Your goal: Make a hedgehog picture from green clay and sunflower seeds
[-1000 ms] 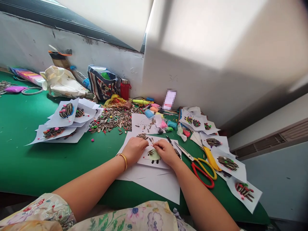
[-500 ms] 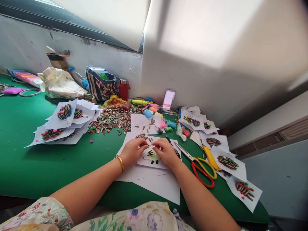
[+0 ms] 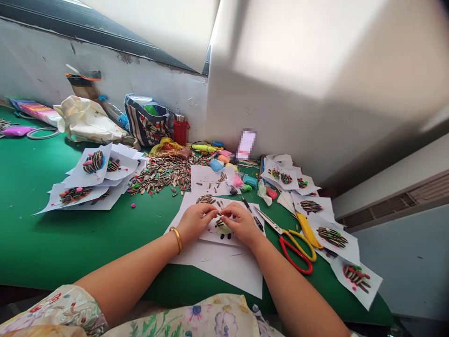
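Note:
My left hand (image 3: 197, 221), with a gold bangle at the wrist, has its thumb and fingertips pinched together. Its tips meet those of my right hand (image 3: 242, 223) on a small dark sunflower seed (image 3: 220, 214). Just under the fingertips lies a sheet with a pale green clay hedgehog shape (image 3: 223, 228), bearing a few striped seeds and black feet; my right fingers cover part of it. Beyond my hands, a small heap of sunflower seeds (image 3: 205, 199) rests on white paper. More white sheets (image 3: 231, 271) are spread beneath.
Red-and-yellow scissors (image 3: 296, 250) and a yellow utility knife (image 3: 307, 230) lie right of my hands, beside black pens (image 3: 257, 220). Finished seed pictures are stacked left (image 3: 89, 175) and right (image 3: 333, 237). A large seed pile (image 3: 168, 173), clay packets (image 3: 249, 181) and a red bottle (image 3: 180, 131) stand behind.
My fingertips have drawn together above the hedgehog, and a dark seed now shows between them. The surrounding papers and tools have stayed in place.

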Available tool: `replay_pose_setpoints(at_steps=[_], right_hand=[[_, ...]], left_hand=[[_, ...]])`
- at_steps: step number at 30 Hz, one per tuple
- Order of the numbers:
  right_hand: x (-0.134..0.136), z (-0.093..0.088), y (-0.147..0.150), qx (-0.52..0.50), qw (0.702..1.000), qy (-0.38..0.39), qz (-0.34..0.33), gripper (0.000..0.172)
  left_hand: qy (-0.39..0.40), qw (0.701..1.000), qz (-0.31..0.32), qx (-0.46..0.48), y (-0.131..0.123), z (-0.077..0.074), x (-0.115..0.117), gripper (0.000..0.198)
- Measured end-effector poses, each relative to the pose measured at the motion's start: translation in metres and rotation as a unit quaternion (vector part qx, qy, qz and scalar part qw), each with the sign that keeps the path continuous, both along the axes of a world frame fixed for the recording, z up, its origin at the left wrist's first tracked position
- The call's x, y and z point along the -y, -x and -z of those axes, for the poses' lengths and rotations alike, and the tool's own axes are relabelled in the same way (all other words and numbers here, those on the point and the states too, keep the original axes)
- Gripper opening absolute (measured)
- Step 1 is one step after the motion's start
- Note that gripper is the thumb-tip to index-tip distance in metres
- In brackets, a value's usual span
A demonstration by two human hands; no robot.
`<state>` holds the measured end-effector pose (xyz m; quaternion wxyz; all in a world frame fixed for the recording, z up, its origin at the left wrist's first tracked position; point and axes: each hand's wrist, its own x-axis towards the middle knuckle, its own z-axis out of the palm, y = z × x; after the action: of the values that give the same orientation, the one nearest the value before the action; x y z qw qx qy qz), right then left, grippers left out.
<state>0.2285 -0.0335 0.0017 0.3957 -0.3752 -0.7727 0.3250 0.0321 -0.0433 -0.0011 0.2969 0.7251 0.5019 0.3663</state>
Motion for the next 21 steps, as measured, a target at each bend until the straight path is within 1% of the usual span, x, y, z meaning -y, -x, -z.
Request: replay_pose_setpoints(at_steps=[4, 7, 10, 12, 16, 21], right_hand=[[-0.003, 0.002, 0.0, -0.012, 0.999, 0.016, 0.028, 0.011], [-0.005, 0.005, -0.002, -0.01, 0.997, 0.032, 0.069, 0.01], [-0.008, 0.01, -0.004, 0.022, 0.994, 0.047, 0.094, 0.008], [-0.01, 0.012, -0.005, 0.046, 0.993, 0.044, 0.095, 0.008], [-0.009, 0.01, -0.005, 0.088, 0.993, 0.016, 0.077, 0.01], [-0.007, 0.008, -0.004, 0.128, 0.99, 0.007, 0.066, 0.012]], left_hand=[[0.002, 0.999, 0.027, -0.027, -0.001, -0.002, 0.0, 0.026], [-0.039, 0.997, 0.023, -0.065, 0.0, -0.001, 0.001, 0.023], [-0.09, 0.99, 0.004, -0.112, 0.002, 0.002, 0.001, 0.026], [-0.109, 0.985, 0.009, -0.136, 0.005, 0.005, 0.002, 0.028], [-0.123, 0.975, 0.046, -0.179, 0.008, 0.008, 0.004, 0.032], [-0.137, 0.971, 0.064, -0.186, 0.008, 0.009, 0.005, 0.038]])
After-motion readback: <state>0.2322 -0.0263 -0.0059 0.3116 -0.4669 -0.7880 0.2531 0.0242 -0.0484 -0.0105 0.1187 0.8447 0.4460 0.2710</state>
